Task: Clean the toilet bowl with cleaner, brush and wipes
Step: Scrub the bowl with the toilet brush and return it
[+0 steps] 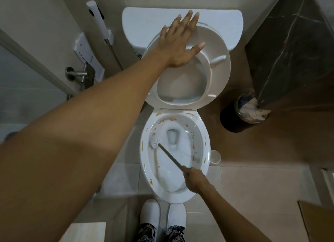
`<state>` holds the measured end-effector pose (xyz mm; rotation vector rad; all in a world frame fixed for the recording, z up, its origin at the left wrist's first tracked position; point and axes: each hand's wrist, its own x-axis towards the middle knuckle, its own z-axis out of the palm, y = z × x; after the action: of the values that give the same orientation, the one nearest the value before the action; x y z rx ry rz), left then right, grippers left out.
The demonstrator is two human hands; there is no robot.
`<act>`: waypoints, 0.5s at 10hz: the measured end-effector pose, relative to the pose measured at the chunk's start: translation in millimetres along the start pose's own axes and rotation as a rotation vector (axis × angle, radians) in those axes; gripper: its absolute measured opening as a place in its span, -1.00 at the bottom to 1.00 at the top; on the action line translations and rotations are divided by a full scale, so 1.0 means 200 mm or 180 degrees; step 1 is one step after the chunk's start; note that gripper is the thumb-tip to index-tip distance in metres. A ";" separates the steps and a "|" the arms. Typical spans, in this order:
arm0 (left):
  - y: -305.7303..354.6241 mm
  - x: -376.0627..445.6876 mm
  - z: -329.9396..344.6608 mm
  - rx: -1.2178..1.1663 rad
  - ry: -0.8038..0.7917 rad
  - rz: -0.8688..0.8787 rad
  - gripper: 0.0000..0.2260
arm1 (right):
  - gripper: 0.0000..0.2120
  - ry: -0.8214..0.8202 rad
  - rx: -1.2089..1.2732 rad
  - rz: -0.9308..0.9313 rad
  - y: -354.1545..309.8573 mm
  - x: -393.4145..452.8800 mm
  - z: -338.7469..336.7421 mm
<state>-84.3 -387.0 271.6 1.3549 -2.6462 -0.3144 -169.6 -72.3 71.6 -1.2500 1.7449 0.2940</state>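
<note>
We have our left hand [180,43] spread flat, fingers straight, pressing the raised seat and lid [207,70] back toward the tank [144,25]. Our right hand [194,179] is wrapped round the handle of the toilet brush [169,157], near the front right of the rim. The brush's white head sits against the left inner wall of the toilet bowl [206,151], just left of the drain opening.

Yellow-brown smears dot the rim all the way round and cluster on the back and right inner wall, so we judge the scrubbing far from finished.

What could go wrong:
- If our left palm eases off, the seat and lid may drop forward onto the brush handle and our right wrist, since they seem to lean on nothing else.
- A quick flick of the bristles near the rim could throw dirty water onto the floor tiles [253,187] or our white slippers [162,214], which stand touching the bowl's front edge.
- Working only the left wall would leave the marks along the right and back edges.
- The small white holder [216,157] stands just beside the bowl's right edge; a dripping brush carried across could miss it.

We can read no brand or label. A white card [85,52] on the left wall carries faint marks too small to make out.
</note>
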 end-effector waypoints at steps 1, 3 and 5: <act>0.00 0.00 0.00 0.0007 0.0044 -0.0006 -0.34 | -0.64 -0.0121 -0.0108 -0.0045 0.04 -0.04 0.01; 0.00 0.01 0.03 0.0036 0.0119 -0.0009 -0.34 | -0.67 0.0037 -0.0358 -0.0060 -0.06 0.06 -0.05; -0.01 0.01 0.04 0.0140 0.0186 -0.0017 -0.33 | -0.66 0.0028 -0.0248 -0.0103 -0.03 0.03 0.00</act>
<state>-86.7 -388.9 263.0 1.3626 -2.6169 -0.2150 -164.5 -79.3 68.8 -1.3357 1.7333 0.3410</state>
